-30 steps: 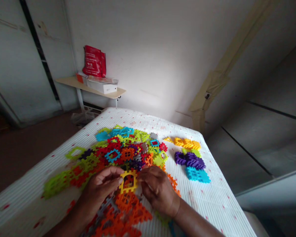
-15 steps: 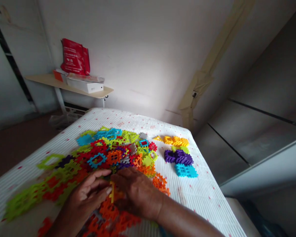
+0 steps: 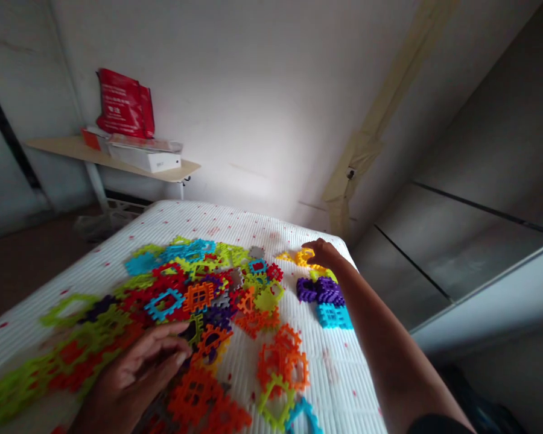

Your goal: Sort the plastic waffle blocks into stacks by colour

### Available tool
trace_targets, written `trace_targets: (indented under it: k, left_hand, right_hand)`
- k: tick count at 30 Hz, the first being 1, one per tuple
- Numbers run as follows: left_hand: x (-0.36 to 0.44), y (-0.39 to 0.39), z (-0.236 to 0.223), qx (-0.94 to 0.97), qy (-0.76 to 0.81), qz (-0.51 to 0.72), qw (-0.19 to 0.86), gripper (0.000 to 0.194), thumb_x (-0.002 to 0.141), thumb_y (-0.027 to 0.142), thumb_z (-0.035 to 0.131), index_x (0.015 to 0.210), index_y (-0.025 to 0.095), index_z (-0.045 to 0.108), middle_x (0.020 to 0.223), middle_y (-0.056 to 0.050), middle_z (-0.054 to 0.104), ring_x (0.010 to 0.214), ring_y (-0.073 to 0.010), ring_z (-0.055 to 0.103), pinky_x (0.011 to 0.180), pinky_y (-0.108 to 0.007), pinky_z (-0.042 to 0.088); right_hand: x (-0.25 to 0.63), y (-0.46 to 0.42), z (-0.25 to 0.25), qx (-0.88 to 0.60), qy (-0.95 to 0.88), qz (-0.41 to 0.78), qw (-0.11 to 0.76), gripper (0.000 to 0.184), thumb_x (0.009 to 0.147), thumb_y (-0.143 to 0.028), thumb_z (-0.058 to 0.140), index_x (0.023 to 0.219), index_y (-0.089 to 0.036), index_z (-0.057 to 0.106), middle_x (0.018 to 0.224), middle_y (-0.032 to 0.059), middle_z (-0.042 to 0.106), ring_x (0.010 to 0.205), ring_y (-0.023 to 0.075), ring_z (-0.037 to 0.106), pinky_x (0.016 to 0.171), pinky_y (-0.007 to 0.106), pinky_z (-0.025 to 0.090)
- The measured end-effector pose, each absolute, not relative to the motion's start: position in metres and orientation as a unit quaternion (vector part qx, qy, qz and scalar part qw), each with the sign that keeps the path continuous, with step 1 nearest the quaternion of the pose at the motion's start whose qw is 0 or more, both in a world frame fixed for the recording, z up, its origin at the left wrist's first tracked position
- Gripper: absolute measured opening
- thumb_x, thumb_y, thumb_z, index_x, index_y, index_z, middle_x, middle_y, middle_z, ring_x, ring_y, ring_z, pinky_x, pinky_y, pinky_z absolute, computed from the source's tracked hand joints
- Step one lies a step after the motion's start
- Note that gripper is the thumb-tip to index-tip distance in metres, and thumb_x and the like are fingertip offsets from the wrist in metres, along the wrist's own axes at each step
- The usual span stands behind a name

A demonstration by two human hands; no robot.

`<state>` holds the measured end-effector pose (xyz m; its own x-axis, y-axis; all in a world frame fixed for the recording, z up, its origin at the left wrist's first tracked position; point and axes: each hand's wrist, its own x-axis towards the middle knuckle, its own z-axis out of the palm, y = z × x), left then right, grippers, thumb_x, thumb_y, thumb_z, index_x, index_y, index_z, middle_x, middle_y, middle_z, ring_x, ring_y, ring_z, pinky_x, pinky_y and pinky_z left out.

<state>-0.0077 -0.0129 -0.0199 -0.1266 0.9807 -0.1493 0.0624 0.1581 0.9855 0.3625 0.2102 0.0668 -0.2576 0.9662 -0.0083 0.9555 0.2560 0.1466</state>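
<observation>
We list 1 left hand (image 3: 138, 371), empty, fingers parted, above mixed notched tiles (image 3: 219, 316); 1 right hand (image 3: 322, 252) at yellow notched tiles (image 3: 300, 259), grip undeterminable.

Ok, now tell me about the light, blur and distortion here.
Head view: a pale glow on the wall, corners much darker; head view: green pieces at lower left look soft, the orange window-patterned piece crisper; head view: the white cloth splays widely toward the camera, suggesting a wide-angle lens.
</observation>
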Motion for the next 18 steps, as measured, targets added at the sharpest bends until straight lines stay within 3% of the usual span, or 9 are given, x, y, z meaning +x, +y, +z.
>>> trace_targets:
  k: [7,18]
  left_hand:
    - [-0.008,-0.013,-0.018,0.447,0.603,0.459,0.475,0.047,0.064,0.051,0.071,0.104,0.027,0.063,0.089,-0.001,0.073,0.084,-0.019,0.069,0.068,-0.018,0.054]
    - [0.0,-0.013,-0.006,0.477,0.596,0.478,0.434,0.037,0.066,0.046,0.069,0.096,0.024,0.066,0.081,-0.002,0.073,0.078,-0.0204,0.069,0.067,-0.024,0.055]
  right_hand:
    - [0.362,0.222,0.051,0.62,0.779,0.051,0.08,0.052,0.074,-0.031,0.071,0.124,-0.032,0.058,0.112,0.0071,0.061,0.095,0.0212,0.061,0.082,0.029,0.044]
    - [0.357,0.217,0.042,0.615,0.783,0.052,0.07,0.049,0.076,-0.025,0.069,0.123,-0.028,0.059,0.11,0.0084,0.064,0.099,0.0225,0.059,0.084,0.032,0.043]
